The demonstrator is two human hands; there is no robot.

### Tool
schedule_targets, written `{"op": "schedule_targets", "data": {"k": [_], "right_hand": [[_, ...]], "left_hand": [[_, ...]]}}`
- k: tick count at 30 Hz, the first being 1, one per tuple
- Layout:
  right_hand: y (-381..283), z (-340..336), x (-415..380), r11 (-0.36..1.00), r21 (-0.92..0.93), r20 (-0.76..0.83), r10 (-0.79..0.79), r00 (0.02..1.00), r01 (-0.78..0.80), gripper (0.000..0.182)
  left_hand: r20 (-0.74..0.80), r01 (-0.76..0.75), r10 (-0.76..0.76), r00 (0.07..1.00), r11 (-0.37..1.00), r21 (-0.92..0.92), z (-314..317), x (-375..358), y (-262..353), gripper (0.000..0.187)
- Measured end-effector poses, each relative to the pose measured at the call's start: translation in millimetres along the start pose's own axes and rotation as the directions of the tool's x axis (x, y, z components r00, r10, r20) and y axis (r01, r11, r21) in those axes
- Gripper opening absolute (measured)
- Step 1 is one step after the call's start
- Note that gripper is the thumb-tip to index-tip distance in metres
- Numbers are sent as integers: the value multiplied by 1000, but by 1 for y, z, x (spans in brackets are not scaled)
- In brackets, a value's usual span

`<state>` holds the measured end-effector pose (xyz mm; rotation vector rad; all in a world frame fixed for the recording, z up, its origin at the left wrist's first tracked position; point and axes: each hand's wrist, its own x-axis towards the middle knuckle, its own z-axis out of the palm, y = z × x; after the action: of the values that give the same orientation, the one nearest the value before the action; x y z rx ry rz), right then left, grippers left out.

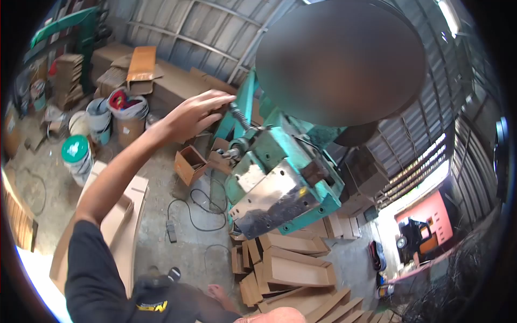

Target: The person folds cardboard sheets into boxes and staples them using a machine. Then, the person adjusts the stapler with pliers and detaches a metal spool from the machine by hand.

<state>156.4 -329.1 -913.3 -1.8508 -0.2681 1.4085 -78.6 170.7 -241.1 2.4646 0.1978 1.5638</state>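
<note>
My left hand [202, 113] reaches in from the left, fingers stretched out and thumb apart. Its fingertips are at the upper end of a threaded rod [240, 116] on a green metal machine [274, 151]; whether they touch it is unclear. A worn, shiny metal plate [269, 199] with holes covers the machine's near face. Low in the view, close to my dark shirt, my right hand [218, 293] is small and partly hidden, and its finger pose is unclear. A large blurred oval covers the area above the machine.
Open cardboard trays [299, 266] lie below the machine. A small open box [191, 164] and a black cable with a foot switch [171, 231] are on the floor. Flat cardboard [137, 194], a green-lidded bucket [75, 148] and other buckets stand left. A vehicle [413, 237] shows at right.
</note>
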Motion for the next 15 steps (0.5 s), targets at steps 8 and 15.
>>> {"op": "schedule_targets", "data": {"k": [8, 15], "right_hand": [[-246, -67, -54, 829, 480, -92, -277, 956, 287, 20], [-474, -117, -36, 650, 624, 48, -585, 809, 433, 29]], "left_hand": [[433, 908, -800, 414, 395, -140, 96, -430, -6, 28], [432, 931, -874, -225, -323, -168, 114, -559, 108, 27]]}}
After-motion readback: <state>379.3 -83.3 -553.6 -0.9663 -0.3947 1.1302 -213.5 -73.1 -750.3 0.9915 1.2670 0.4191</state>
